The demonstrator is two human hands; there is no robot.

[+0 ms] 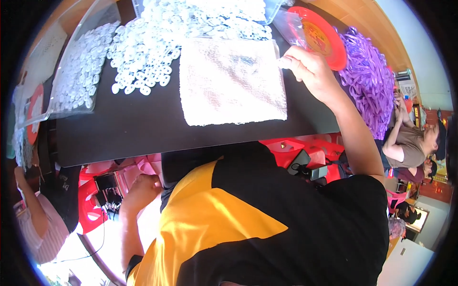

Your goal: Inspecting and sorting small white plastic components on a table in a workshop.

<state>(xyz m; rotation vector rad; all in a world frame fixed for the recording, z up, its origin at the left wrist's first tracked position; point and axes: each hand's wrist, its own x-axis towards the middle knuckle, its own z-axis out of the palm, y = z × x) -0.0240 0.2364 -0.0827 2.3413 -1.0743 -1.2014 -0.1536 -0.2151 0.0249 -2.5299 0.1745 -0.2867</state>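
My right hand [310, 74] is over the table, its thumb and fingers pinched together at the right edge of a pale towel [234, 100]. Glare hides whether the fingertips grip the cloth or some small piece. The towel lies flat, with a faint greyish mark near its upper right. Below the table's front edge, near my body, my left hand [143, 190] is curled closed, and whatever might be inside it is hidden. A large heap of small white oval plastic pieces [143, 66] spreads beyond and left of the towel.
A clear plastic bin [78, 112] of similar white pieces stands at the left of the dark table [124, 138]. Behind my right hand are a red round tray [338, 59] and a pile of purple ribbon strips [369, 81]. Other people sit at both sides.
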